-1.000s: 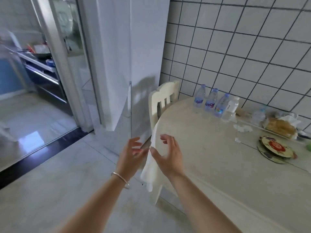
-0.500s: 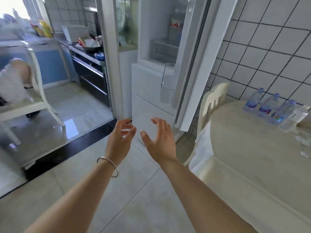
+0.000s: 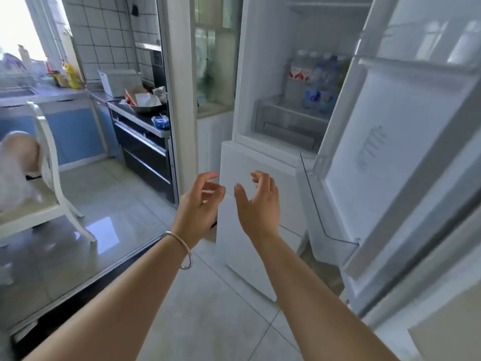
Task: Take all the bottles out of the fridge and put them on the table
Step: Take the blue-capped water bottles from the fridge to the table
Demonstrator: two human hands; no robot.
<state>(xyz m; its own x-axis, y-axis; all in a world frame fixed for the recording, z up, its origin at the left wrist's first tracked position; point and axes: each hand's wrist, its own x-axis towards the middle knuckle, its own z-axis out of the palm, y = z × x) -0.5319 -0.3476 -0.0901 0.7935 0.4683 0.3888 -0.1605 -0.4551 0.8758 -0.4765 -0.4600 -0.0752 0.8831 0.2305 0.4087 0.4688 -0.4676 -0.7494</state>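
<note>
Several bottles (image 3: 316, 79) stand clustered on a shelf inside the open fridge (image 3: 289, 74), toward one o'clock from the hands. The left hand (image 3: 199, 204) and right hand (image 3: 257, 204) hover side by side before the lower drawers, fingers loosely curled apart, holding nothing. The fridge door (image 3: 395, 152) swings out at three o'clock.

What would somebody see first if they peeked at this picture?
Two empty hands, the left hand and right hand, reach out in the middle with fingers spread. Behind them the fridge stands with its door wide open, and a bunch of bottles waits on a shelf inside.
</note>
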